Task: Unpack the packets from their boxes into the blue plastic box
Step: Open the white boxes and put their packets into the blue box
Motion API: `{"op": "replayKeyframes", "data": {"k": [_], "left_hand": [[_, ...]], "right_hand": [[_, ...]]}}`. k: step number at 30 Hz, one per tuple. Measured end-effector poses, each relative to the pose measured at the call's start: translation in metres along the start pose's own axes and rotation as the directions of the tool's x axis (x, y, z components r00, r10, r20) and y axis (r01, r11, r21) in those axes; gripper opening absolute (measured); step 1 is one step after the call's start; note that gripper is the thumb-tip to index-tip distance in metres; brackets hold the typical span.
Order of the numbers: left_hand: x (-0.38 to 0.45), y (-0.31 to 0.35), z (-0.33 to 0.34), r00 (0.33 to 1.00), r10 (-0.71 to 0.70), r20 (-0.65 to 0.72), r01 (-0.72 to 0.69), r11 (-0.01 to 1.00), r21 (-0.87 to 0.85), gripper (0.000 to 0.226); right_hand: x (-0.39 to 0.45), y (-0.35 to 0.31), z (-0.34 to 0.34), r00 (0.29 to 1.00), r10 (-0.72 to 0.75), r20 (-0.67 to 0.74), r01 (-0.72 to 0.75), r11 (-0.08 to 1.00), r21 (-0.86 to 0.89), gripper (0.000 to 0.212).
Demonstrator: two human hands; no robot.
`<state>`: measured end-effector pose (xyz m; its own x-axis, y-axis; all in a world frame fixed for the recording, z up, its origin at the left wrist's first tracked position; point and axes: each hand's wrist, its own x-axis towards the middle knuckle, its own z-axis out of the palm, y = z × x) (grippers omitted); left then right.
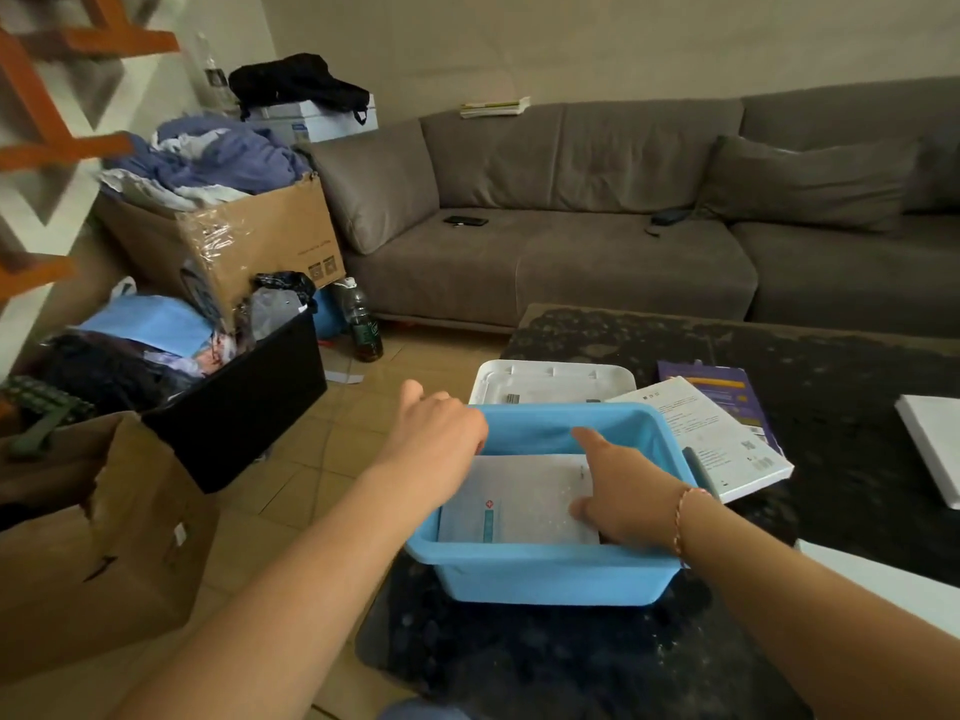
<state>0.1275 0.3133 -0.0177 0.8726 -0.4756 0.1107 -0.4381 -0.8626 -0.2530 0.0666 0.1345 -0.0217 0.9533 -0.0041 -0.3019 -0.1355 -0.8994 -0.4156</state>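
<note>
On a dark speckled table (857, 407), a smooth rectangular blue plastic box (550, 574) holds a flat white packet (514, 506); the left hand (441, 433) curls over its rim, and the right hand (618, 491) rests on the packet with fingers extended.

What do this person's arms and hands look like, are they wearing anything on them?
Both forearms are bare, with no sleeves in view and no gloves. The right hand has a thin, pinkish-gold chain bracelet around its wrist. The left hand shows no bracelet, watch or ring. No markings are visible on either arm.
</note>
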Motion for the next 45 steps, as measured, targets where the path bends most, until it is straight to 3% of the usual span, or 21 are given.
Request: {"op": "replayKeyframes", "data": {"k": [6, 12, 15, 17, 18, 19, 21, 22, 24, 26, 28, 30, 33, 36, 41, 45], "left_hand": [[-0.004, 0.010, -0.007, 0.997, -0.017, 0.073, 0.010, 0.996, 0.093, 0.040], [-0.006, 0.014, -0.004, 0.989, -0.008, 0.148, 0.001, 0.999, 0.046, 0.037], [-0.006, 0.015, -0.007, 0.985, -0.007, 0.170, 0.001, 0.999, 0.035, 0.051], [-0.007, 0.022, -0.014, 0.998, 0.007, 0.056, -0.006, 0.999, -0.031, 0.048], [-0.008, 0.028, -0.017, 0.995, 0.025, -0.099, -0.037, 0.992, -0.119, 0.039], [-0.011, 0.036, -0.021, 0.954, 0.030, -0.299, -0.103, 0.967, -0.233, 0.031], [-0.026, 0.061, -0.026, 0.751, 0.016, -0.660, -0.372, 0.837, -0.402, 0.019], [-0.037, 0.077, -0.027, 0.650, 0.036, -0.759, -0.511, 0.760, -0.401, 0.015], [-0.057, 0.114, -0.020, 0.531, 0.197, -0.824, -0.710, 0.635, -0.305, 0.013], [-0.068, 0.148, 0.000, 0.490, 0.375, -0.787, -0.813, 0.522, -0.258, 0.016], [-0.070, 0.176, 0.028, 0.521, 0.500, -0.691, -0.839, 0.447, -0.309, 0.019], [-0.069, 0.198, 0.051, 0.588, 0.586, -0.557, -0.809, 0.441, -0.390, 0.028], [-0.067, 0.219, 0.071, 0.636, 0.652, -0.413, -0.765, 0.462, -0.449, 0.043], [-0.065, 0.233, 0.071, 0.664, 0.632, -0.399, -0.733, 0.445, -0.515, 0.040], [-0.066, 0.246, 0.068, 0.673, 0.610, -0.418, -0.697, 0.336, -0.633, 0.038], [-0.063, 0.249, 0.044, 0.665, 0.493, -0.561, -0.720, 0.224, -0.657, 0.028]], "right_hand": [[0.011, 0.003, 0.008, 0.995, -0.006, 0.097, 0.022, 0.987, -0.160, 0.047], [0.016, 0.012, 0.004, 0.978, -0.053, 0.201, 0.088, 0.981, -0.170, 0.061], [0.011, 0.013, -0.001, 0.977, -0.084, 0.197, 0.120, 0.977, -0.176, 0.063], [-0.003, 0.012, -0.014, 0.983, -0.153, 0.101, 0.172, 0.962, -0.212, 0.062], [-0.013, 0.015, -0.023, 0.979, -0.204, 0.012, 0.203, 0.958, -0.201, 0.060], [-0.025, 0.021, -0.034, 0.962, -0.257, -0.090, 0.241, 0.958, -0.153, 0.057], [-0.059, 0.045, -0.054, 0.892, -0.325, -0.315, 0.341, 0.940, -0.005, 0.046], [-0.077, 0.066, -0.060, 0.854, -0.307, -0.420, 0.366, 0.928, 0.066, 0.040], [-0.113, 0.120, -0.055, 0.812, -0.168, -0.559, 0.298, 0.943, 0.150, 0.031], [-0.142, 0.180, -0.035, 0.804, 0.020, -0.595, 0.114, 0.976, 0.188, 0.024], [-0.167, 0.231, -0.008, 0.788, 0.152, -0.596, -0.069, 0.985, 0.159, 0.024], [-0.192, 0.265, 0.017, 0.787, 0.208, -0.581, -0.154, 0.978, 0.141, 0.036], [-0.219, 0.288, 0.045, 0.903, 0.135, -0.409, -0.131, 0.991, 0.036, 0.068], [-0.228, 0.302, 0.063, 0.951, 0.008, -0.308, -0.030, 0.997, -0.067, 0.070], [-0.216, 0.311, 0.078, 0.881, -0.147, -0.450, 0.139, 0.989, -0.051, 0.075], [-0.213, 0.298, 0.059, 0.695, -0.172, -0.698, 0.339, 0.935, 0.108, 0.055]]}}
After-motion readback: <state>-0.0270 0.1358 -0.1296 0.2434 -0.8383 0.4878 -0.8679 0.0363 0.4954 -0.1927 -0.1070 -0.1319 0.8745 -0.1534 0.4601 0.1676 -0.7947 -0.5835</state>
